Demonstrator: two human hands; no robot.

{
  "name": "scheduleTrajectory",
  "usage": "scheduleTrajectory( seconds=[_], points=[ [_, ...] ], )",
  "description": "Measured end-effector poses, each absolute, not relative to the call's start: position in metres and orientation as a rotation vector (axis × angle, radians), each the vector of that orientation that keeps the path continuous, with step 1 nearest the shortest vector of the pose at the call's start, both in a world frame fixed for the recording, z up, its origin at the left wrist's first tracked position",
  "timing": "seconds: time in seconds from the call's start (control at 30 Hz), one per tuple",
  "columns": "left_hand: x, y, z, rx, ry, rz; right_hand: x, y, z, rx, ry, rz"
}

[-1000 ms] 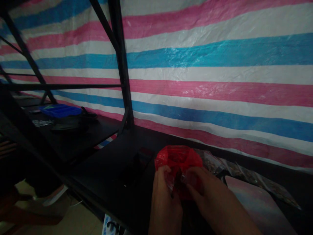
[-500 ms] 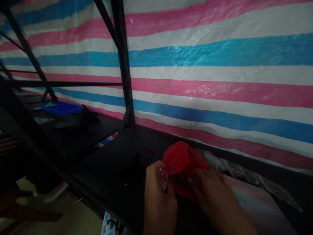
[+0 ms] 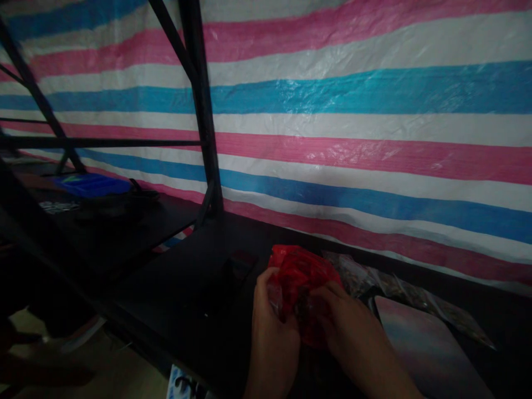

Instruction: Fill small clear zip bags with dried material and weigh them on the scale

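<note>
A crumpled red plastic bag is on the black shelf top, between and behind my two hands. My left hand is closed at the bag's near left side, with a piece of clear plastic pinched between thumb and fingers. At the bag's right side, my right hand curls inward, its fingertips at the bag's mouth and partly hidden. Dark contents show faintly between the hands; their kind is too dim to make out.
Behind the bag lie clear plastic packets of small brownish pieces. A flat pastel panel with a dark rim is at the right. Leftward are a dark object, a metal post and a blue tray. Striped sheeting hangs behind.
The red bag's raised top has sunk and crumpled, and its mouth has narrowed. My hands have come closer together. The view has shifted slightly right.
</note>
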State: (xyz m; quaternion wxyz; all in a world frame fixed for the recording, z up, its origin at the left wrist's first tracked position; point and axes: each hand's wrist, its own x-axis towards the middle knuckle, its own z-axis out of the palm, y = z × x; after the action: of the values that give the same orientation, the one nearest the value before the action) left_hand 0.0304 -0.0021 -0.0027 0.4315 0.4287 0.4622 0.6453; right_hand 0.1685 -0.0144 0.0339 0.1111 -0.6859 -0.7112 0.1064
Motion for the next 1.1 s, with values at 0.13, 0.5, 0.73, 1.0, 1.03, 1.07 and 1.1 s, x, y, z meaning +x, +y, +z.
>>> scheduleTrajectory(
  seconds=[0.13, 0.5, 0.73, 1.0, 1.03, 1.07, 1.1],
  points=[
    [0.029, 0.001, 0.01, 0.98, 1.054, 1.636, 0.172, -0.014, 0.027, -1.916, -2.026, 0.46],
    [0.025, 0.004, 0.02, 0.875, 1.154, 1.724, 0.168, -0.012, 0.024, -1.728, -1.851, 0.648],
    [0.021, 0.006, 0.009, 1.121, 1.201, 1.714, 0.174, -0.005, 0.018, -1.595, -1.637, 0.802],
    [0.015, 0.011, -0.005, 1.3, 1.152, 1.486, 0.181, -0.012, 0.04, -1.496, -1.581, 0.65],
    [0.014, 0.011, -0.006, 1.315, 1.151, 1.474, 0.179, -0.013, 0.042, -1.491, -1.61, 0.58],
    [0.014, 0.011, -0.006, 1.332, 1.151, 1.462, 0.177, -0.015, 0.044, -1.484, -1.66, 0.509],
    [0.014, 0.01, -0.007, 1.348, 1.153, 1.451, 0.174, -0.016, 0.046, -1.479, -1.725, 0.44]
  ],
)
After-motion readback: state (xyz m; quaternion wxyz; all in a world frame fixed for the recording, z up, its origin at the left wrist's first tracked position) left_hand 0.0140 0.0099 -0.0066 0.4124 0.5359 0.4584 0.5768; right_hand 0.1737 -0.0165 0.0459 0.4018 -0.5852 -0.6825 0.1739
